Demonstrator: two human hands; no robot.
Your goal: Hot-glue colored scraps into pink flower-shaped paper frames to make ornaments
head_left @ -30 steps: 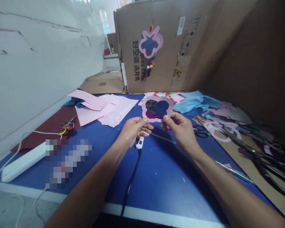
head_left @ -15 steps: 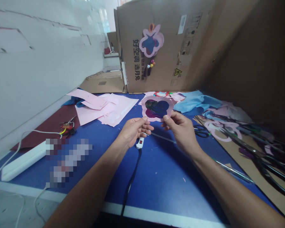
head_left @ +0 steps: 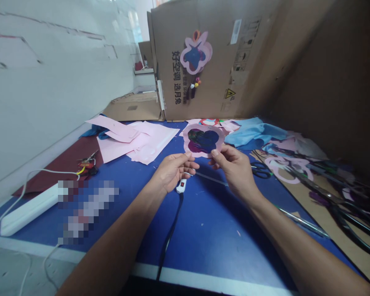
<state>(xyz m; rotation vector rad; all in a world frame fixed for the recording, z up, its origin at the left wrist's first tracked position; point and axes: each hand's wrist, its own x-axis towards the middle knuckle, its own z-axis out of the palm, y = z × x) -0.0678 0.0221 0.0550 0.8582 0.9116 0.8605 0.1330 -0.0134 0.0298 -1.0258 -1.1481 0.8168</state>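
Note:
A scalloped pink paper flower frame (head_left: 187,144) with a dark blue and purple centre is held up above the blue table. My left hand (head_left: 174,170) pinches its lower left edge between thumb and fingers. At its lower right edge, my right hand (head_left: 236,166) grips it the same way. Below my left hand lies a white tool with a red switch (head_left: 181,186) and a black cord; its far part is hidden by my fingers. Beyond the flower, a similar pink flower ornament (head_left: 182,61) with small coloured bells hangs on the cardboard box.
Pink paper sheets (head_left: 154,139) lie at the back left, near maroon paper (head_left: 49,170). Blue cloth (head_left: 246,133) and scraps are at the back right. Large black-handled scissors (head_left: 336,199) rest on the right; smaller scissors (head_left: 261,169) sit behind my right hand. A cardboard box (head_left: 216,98) stands behind.
Both hands keep their hold on the pink flower, almost still. The whole view has shifted very slightly; nothing else has visibly moved.

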